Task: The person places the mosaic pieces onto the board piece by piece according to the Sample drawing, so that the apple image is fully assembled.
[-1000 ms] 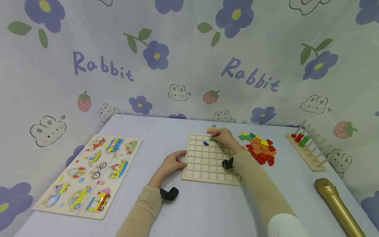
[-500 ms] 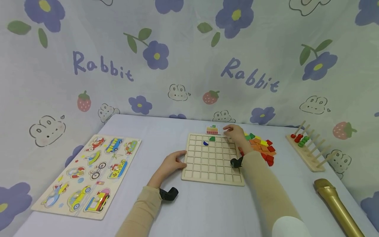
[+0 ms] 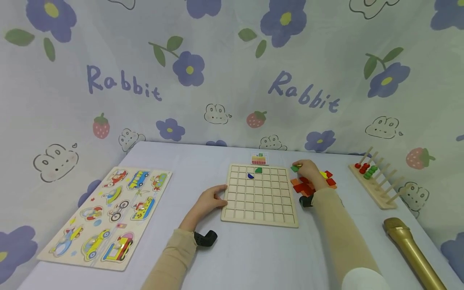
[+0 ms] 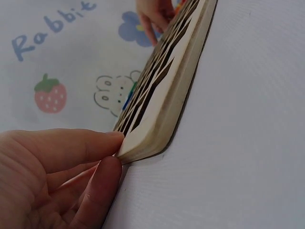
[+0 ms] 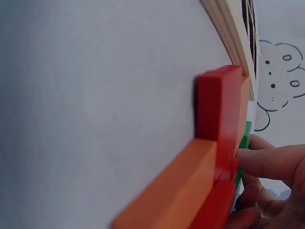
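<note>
My left hand point(image 3: 208, 201) rests at the left edge of a wooden grid board point(image 3: 260, 197); index finger and thumb touch it at separate spots. The left wrist view shows these fingertips by the board's corner point(image 4: 147, 145). On the grid's upper rows lie a blue half-round piece point(image 3: 250, 176) and a green round-cornered piece point(image 3: 258, 170). My right hand point(image 3: 308, 170) is over the pile of coloured pieces right of the board, its fingers pinching a green piece point(image 3: 295, 168). In the right wrist view, red point(image 5: 219, 105) and orange pieces point(image 5: 171, 186) partly hide those fingers.
A small picture card point(image 3: 259, 158) stands behind the board. At left lies a vehicle puzzle board point(image 3: 112, 217). A wooden peg rack with beads point(image 3: 373, 189) and a gold microphone point(image 3: 409, 245) are at right.
My right hand has left the green piece on the grid and moved right to the pile, where it now has another green piece. The left hand stays at the board's edge.
</note>
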`<state>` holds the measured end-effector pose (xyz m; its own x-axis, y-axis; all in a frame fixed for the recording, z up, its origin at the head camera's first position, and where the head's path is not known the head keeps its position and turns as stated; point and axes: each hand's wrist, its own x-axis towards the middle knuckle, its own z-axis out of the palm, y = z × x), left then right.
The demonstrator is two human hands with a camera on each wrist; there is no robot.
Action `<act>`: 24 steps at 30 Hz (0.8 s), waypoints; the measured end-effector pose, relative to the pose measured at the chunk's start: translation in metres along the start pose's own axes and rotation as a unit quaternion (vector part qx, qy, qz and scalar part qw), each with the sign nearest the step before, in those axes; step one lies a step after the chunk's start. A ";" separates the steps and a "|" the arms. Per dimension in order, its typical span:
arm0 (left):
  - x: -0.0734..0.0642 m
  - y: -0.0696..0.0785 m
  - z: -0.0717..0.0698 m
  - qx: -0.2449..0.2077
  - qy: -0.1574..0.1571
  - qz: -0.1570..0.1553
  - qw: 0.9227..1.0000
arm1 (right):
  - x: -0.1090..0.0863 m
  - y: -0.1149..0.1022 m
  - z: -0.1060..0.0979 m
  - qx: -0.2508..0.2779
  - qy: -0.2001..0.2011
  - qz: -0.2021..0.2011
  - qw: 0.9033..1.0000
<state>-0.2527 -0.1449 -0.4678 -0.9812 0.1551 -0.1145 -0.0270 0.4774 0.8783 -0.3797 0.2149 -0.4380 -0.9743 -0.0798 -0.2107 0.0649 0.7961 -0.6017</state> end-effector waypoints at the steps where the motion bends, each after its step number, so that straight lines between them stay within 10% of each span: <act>1: 0.000 0.000 0.000 -0.003 0.000 -0.001 1.000 | -0.001 0.000 0.000 -0.008 0.005 -0.002 1.000; 13: -0.003 -0.001 0.001 -0.006 -0.002 0.000 1.000 | -0.011 -0.003 0.003 -0.040 0.076 -0.042 0.995; 24: -0.002 -0.001 0.001 -0.009 0.001 0.003 1.000 | -0.003 -0.038 0.026 0.034 -0.026 -0.127 0.991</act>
<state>-0.2509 -0.1450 -0.4687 -0.9818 0.1566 -0.1074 -0.0236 0.4607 0.8872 -0.3736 0.1695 -0.4350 -0.9491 -0.3037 -0.0839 -0.1646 0.7049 -0.6899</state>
